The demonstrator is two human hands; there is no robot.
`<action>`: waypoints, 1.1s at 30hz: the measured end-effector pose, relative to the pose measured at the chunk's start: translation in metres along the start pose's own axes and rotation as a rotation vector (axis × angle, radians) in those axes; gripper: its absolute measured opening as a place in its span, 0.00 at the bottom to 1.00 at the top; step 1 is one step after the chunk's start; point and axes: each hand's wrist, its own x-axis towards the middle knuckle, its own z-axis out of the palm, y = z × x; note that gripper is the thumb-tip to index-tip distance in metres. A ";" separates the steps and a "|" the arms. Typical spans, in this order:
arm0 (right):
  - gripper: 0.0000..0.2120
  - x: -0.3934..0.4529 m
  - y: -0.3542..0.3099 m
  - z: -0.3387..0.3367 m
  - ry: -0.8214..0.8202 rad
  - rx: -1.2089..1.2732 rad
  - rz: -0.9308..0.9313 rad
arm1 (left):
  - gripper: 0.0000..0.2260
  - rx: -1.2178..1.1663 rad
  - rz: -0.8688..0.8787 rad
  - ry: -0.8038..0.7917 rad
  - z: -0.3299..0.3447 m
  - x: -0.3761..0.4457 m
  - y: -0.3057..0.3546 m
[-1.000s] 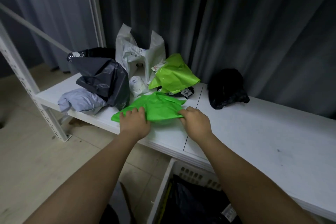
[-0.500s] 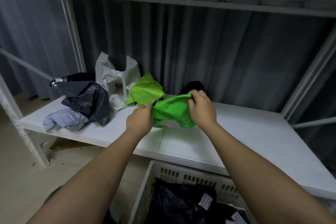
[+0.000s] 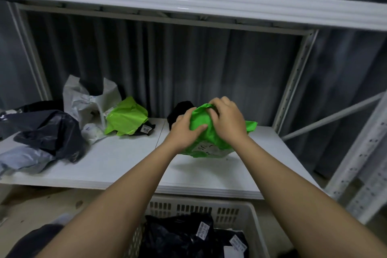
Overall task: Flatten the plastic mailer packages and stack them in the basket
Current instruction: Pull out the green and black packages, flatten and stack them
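A bright green plastic mailer (image 3: 211, 144) is held up above the white shelf (image 3: 125, 161), its printed side facing down. My left hand (image 3: 185, 130) grips its left side with the thumb across the front. My right hand (image 3: 227, 118) clutches its crumpled top edge. Below, the white slotted basket (image 3: 201, 207) holds several black mailers (image 3: 180, 236) with white labels. More mailers lie on the shelf's left: a second green one (image 3: 125, 117), a white one (image 3: 88, 98), a black one (image 3: 48, 130) and a grey one (image 3: 23, 159).
A black bundle (image 3: 181, 111) sits on the shelf just behind my hands. A white upper shelf beam (image 3: 188, 4) runs overhead, and white rack posts (image 3: 293, 81) stand at the right. Grey curtains hang behind.
Both hands lifted the green mailer off the shelf and carried it to the right. The view tilted up and shifted right, bringing the basket and the upper beam into sight.
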 end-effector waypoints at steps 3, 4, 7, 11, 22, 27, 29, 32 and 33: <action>0.09 -0.002 0.007 -0.006 0.001 0.011 -0.039 | 0.21 -0.031 0.004 0.034 0.010 0.005 0.006; 0.09 -0.004 0.011 -0.006 0.006 0.021 -0.046 | 0.16 -0.031 0.005 0.054 0.015 0.007 0.009; 0.10 -0.006 0.020 -0.004 0.020 0.087 -0.052 | 0.05 -0.071 0.008 0.123 0.022 0.012 0.012; 0.18 -0.011 0.041 0.000 0.008 0.159 -0.061 | 0.07 -0.176 -0.069 0.173 0.028 0.022 0.006; 0.39 -0.040 0.115 0.026 -0.168 0.635 0.607 | 0.14 -0.263 -0.236 0.244 0.046 0.056 -0.036; 0.38 -0.046 0.138 0.062 -0.268 0.747 0.705 | 0.16 -0.191 -0.324 0.260 0.056 0.081 -0.067; 0.37 -0.044 0.149 0.077 -0.324 0.787 0.736 | 0.17 -0.192 -0.372 0.259 0.059 0.091 -0.078; 0.36 -0.044 0.157 0.098 -0.377 0.780 0.744 | 0.15 -0.210 -0.419 0.242 0.063 0.102 -0.096; 0.36 -0.044 0.158 0.106 -0.385 0.777 0.733 | 0.14 -0.232 -0.444 0.226 0.066 0.103 -0.100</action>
